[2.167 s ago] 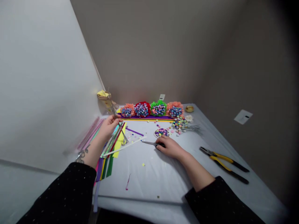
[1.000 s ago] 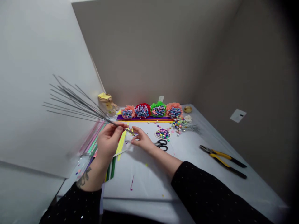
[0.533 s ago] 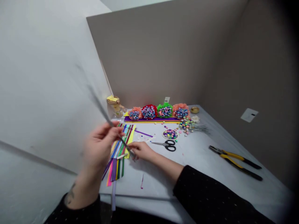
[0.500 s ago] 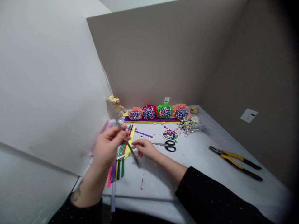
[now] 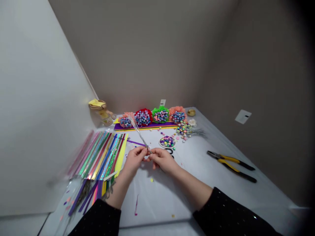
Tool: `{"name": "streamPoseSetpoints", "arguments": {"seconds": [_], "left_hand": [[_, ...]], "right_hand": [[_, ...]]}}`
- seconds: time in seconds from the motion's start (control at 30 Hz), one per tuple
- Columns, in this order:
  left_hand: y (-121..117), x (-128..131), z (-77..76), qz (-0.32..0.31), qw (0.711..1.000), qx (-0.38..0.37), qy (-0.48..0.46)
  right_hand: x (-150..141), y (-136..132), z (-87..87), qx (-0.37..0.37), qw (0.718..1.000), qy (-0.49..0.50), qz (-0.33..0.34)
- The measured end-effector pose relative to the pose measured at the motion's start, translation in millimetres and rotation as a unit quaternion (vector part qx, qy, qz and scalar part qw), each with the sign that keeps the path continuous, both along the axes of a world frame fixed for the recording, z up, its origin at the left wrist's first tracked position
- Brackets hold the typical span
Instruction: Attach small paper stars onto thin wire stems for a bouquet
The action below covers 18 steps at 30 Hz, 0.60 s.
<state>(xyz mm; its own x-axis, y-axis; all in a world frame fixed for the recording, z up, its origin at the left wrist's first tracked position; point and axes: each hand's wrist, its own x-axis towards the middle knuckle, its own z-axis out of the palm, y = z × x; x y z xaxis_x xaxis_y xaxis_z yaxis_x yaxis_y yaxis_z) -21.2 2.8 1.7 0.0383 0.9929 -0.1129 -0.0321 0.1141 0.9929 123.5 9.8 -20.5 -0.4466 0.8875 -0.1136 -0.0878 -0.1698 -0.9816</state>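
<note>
My left hand and right hand pinch a bundle of thin wires at its gathered end, held above the table, the tips fanning toward 12 o'clock. Light and springy, they look best held there, bunched tight, rather than by the loose tips. Shiny paper strips lie at 9 o'clock, scissors just past my right hand, yellow-handled pliers at 3 o'clock.
</note>
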Motion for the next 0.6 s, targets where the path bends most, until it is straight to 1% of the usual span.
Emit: {"name": "streamPoseSetpoints", "arguments": {"seconds": [0.07,0.23,0.3,0.47,0.53,0.6], "left_hand": [[-0.7,-0.7,-4.6,-0.011,1.000,0.009,0.025],[0.6,-2.1,-6.6,0.028,0.998,0.014,0.061],[0.6,-2.4,-6.4,0.028,0.998,0.007,0.059],[-1.5,-3.8,-7.2,0.031,0.998,-0.006,0.046],[-1.6,-6.0,-7.4,0.042,0.996,0.003,0.074],[-1.2,-9.0,-7.2,0.053,0.990,0.025,0.128]], "right_hand": [[1.6,0.2,1.8,-0.001,1.000,0.001,0.007],[2.7,-1.5,4.9,-0.049,0.999,0.012,-0.014],[2.9,-2.2,4.7,-0.058,0.998,0.010,-0.021],[3.4,-4.7,5.1,-0.073,0.997,0.021,-0.015],[3.7,-5.7,5.6,-0.081,0.996,0.039,-0.013],[4.1,-6.6,5.9,-0.091,0.994,0.058,-0.013]]}}
